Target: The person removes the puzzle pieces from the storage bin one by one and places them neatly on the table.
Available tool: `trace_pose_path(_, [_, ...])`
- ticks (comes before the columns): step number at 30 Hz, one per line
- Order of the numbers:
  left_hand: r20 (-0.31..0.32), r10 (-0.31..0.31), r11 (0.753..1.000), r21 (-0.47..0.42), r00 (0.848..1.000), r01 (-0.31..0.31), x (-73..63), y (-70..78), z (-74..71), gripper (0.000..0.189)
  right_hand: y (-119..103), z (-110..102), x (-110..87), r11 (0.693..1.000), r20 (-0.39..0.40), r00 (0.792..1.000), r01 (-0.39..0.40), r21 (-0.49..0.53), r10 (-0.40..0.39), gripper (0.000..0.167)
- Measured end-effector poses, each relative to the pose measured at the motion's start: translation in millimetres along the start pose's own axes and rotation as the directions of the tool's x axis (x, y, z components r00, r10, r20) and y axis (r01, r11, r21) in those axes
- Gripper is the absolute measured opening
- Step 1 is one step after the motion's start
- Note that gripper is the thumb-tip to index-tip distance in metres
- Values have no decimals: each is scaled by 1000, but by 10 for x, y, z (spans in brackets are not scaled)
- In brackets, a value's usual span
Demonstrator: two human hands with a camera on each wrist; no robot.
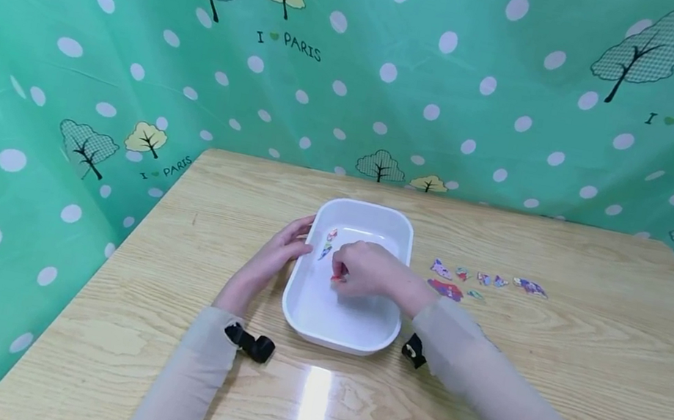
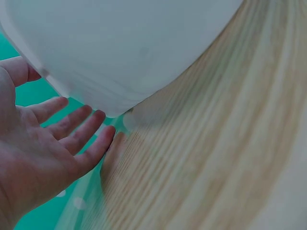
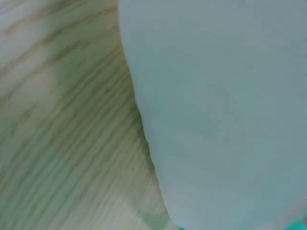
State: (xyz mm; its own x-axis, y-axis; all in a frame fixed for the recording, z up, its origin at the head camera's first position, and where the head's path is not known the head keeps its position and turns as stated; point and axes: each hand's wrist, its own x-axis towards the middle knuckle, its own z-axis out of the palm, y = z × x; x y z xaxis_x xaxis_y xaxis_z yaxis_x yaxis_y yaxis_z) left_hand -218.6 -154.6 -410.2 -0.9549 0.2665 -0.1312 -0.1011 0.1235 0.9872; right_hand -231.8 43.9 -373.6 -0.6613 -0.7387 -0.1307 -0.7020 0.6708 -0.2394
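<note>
A white rectangular tray point(image 1: 338, 329) stands on the wooden table. My left hand point(image 1: 276, 253) is at its left wall, thumb at the rim and fingers loosely extended, as the left wrist view also shows for the hand point(image 2: 53, 139) beside the tray point(image 2: 124, 43). Inside the tray, my right hand point(image 1: 367, 269) pinches a small red flat piece point(image 1: 338, 278), mostly hidden by the fingers. Small colourful flat pieces point(image 1: 327, 247), sticker-like, lie in the tray by its left wall. The right wrist view shows only the tray's outer wall point(image 3: 216, 115) and the table, not the hand.
Right of the tray, several colourful flat cut-outs lie on the table, among them a red and purple one point(image 1: 445, 290) and a purple one point(image 1: 530, 287). A green dotted curtain point(image 1: 346, 78) hangs behind the table point(image 1: 587, 356) and along its left side.
</note>
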Motion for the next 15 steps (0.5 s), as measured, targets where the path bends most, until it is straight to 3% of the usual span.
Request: trace_pose_path(15, [-16,16,1000,22,1000,-15,21,-56,-2,57,158,-143,-265,996,-155,986,70,63,-60,7])
